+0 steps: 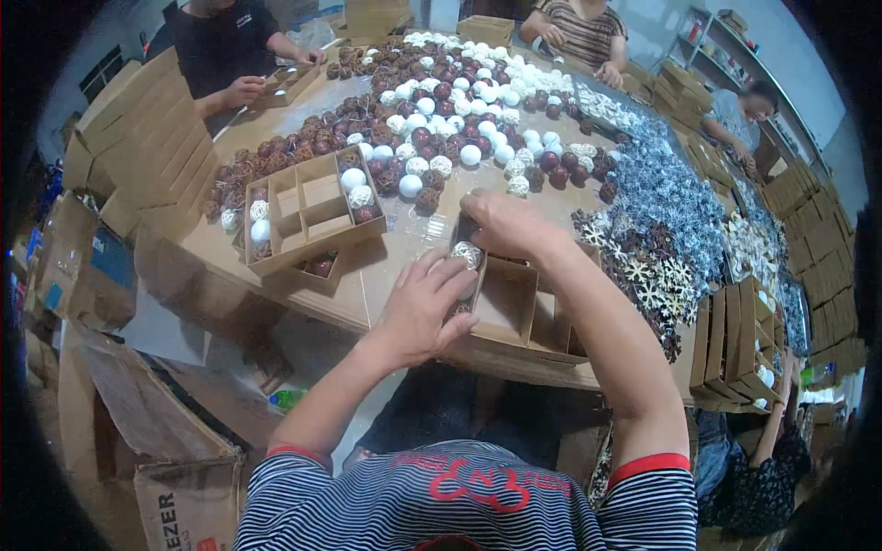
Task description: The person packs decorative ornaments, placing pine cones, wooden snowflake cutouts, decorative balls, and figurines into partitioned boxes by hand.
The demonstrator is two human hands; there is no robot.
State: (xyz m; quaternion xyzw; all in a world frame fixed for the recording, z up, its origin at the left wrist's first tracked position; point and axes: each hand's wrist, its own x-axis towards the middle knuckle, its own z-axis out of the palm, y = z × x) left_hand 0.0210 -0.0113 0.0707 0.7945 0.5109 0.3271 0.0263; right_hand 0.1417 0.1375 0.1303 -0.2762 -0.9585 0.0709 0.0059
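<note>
Large dark capitals and a small red mark are printed on a carton (188,500) at the lower left, and red lettering crosses the chest of the striped shirt (487,487). A blue label (112,255) sits on another carton at the far left; its text is too small to read.

The compartmented cardboard box (505,298) rests at the near edge of the bench (367,262), directly before the person. Its long axis seems to run left to right across the body, though the right forearm covers much of that end. Its open top faces up, and the row of balls lies along its left side.

The left hand (418,308) leans in from the left, fingers bent over that row and partly covering it. A white wicker ball (467,253) shows between the 2 hands. The right hand (505,225) curls down at the box's far left corner; its fingertips are hidden, so I cannot tell whether either grip is clenched on a ball.

Left of these, a partly filled box (317,253) sits on another box, mostly hidden beneath it. Beyond spreads a heap of brown, red and white balls (469,154). Snowflake shapes (666,285) lie to the right, near upright stacked boxes (721,344). The co-workers are partly cut off or blurred near the rim.
</note>
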